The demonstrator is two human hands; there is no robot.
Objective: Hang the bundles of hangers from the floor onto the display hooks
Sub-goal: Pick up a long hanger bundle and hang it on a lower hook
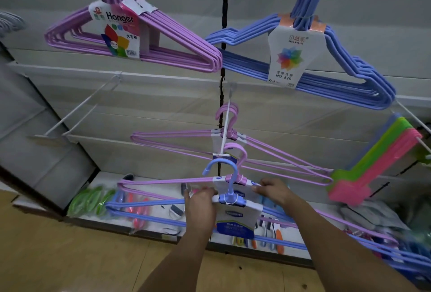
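Our left hand [200,200] pinches the blue wire-hanger bundle [229,200] at its neck, centre frame; right hand [272,190] pinches the purple wire-hanger bundle [242,181] just behind. Long axes run left-right; white display hook [225,128] sits directly above, approx. equidistant.

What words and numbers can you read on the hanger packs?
"Hanger" and "大方巷": card on the purple hanger bundle hanging top left.
"NO. 829": white card on the blue hanger bundle hanging top right; the brand line above it is too blurred to read for sure.
Label on the blue bundle gripped by the left hand and right hand: too blurred to read.
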